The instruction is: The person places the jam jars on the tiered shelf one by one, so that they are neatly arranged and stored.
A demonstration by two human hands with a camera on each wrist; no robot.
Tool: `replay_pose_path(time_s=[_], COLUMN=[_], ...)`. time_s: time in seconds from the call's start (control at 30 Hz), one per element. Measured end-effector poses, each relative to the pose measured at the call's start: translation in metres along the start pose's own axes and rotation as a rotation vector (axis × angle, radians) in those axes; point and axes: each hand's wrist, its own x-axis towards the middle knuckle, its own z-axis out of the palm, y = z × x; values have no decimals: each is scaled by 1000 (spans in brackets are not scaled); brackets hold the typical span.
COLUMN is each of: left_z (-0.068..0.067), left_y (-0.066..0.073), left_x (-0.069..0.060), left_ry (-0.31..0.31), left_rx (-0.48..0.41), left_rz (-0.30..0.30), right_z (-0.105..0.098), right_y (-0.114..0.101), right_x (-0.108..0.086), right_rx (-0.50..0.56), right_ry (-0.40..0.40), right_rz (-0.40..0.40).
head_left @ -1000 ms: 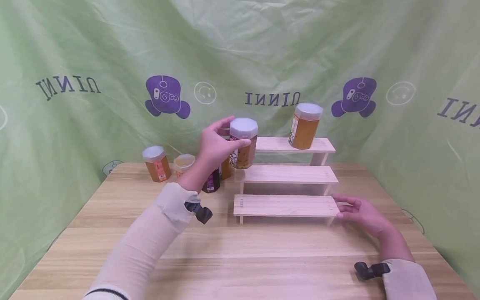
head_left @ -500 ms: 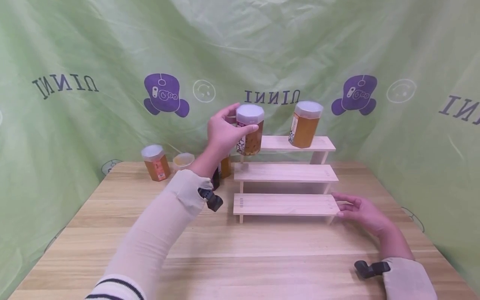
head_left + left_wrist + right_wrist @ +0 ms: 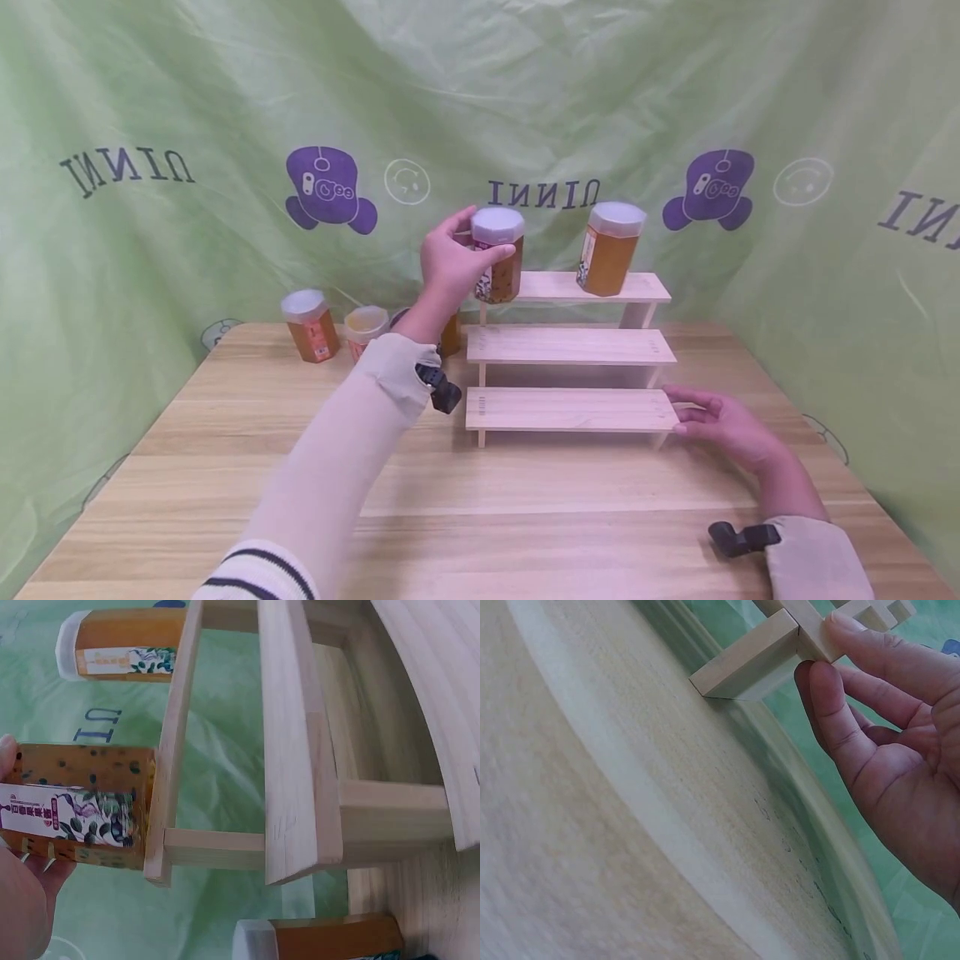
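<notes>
Left hand (image 3: 453, 265) curls round the faceted, speckled amber jar (image 3: 504, 265), label (image 3: 67, 816) in purple Chinese print with leaves, up at eleven o'clock of the wooden rack (image 3: 570, 343); right hand (image 3: 726, 427) pinches the bottom plank (image 3: 566, 408) at four o'clock.

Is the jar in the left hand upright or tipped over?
Upright: the head view shows the jar with its white lid on top.
</notes>
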Motion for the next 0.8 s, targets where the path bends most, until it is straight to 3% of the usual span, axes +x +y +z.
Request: replay_pose_path(time_s=[0.13,0.3,0.47,0.6,0.8], left_z=[5,8,3,-3,-6], left_y=[-6,-15,-22,-26,-29], left_x=[4,6,5,3,4], left_ry=[-1,-32,-117,-181,-196], left_rx=[-27,-42,-25,29,60], left_rz=[15,91,157,179,172], right_z=[0,0,1,1,0], right_y=[0,-1,-1,-2,-2], right_x=[-1,-2,-2,-3,-3], right_rx=[9,8,2,2,-24], right_ry=[8,11,4,7,20], right_rz=[10,10,0,10,47])
